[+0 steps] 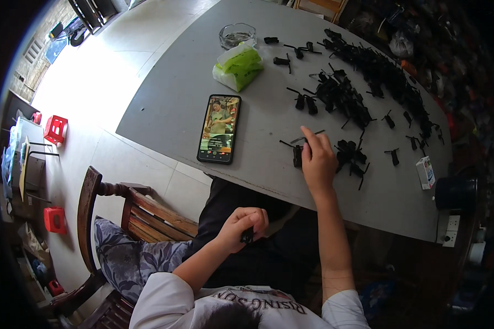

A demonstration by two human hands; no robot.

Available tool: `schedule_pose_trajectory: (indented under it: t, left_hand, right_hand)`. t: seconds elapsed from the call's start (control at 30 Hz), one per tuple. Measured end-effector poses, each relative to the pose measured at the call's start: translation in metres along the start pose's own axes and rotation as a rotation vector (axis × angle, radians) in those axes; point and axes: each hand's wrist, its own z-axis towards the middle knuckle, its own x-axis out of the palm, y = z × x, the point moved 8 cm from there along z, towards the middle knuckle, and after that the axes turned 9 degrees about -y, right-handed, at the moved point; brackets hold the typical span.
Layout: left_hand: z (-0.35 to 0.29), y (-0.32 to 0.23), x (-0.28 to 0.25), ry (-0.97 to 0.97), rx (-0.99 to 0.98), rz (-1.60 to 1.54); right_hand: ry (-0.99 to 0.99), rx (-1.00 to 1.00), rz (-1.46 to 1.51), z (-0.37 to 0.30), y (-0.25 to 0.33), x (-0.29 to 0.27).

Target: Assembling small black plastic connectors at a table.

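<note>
Over my lap, my left hand is closed around a small black part, most of which the fingers hide. My right hand reaches over the near side of the table, with a thin dark rod crossing at its fingertips, apparently pinched there. Just left of that hand lies a black part with a thin arm. To its right sits a small cluster of similar black parts. Farther back is a larger heap of them.
A phone with a lit screen lies on the grey table. Behind it are a green-and-white plastic bag and a glass ashtray. More black parts line the far right. A small white box stands at right; a wooden chair is at left.
</note>
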Motion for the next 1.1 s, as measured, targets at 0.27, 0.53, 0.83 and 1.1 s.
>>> schedule_pose_trajectory:
  t: [0.27, 0.53, 0.83, 1.1]
  left_hand:
    - [0.009, -0.022, 0.007, -0.211, 0.300, 0.620]
    - [0.002, -0.047, 0.024, -0.129, 0.532, 0.722]
    - [-0.008, -0.044, 0.058, 0.288, 0.558, 0.968]
    - [-0.011, -0.053, 0.069, 0.223, 0.697, 1.051]
  right_hand:
    - [-0.055, 0.236, 0.498, -0.052, 0.035, -0.051]
    - [0.116, 0.005, 0.502, -0.095, 0.063, -0.068]
    - [0.710, 0.785, 1.374, -0.135, 0.051, -0.034]
    - [0.416, 1.045, 1.745, -0.148, 0.048, -0.029]
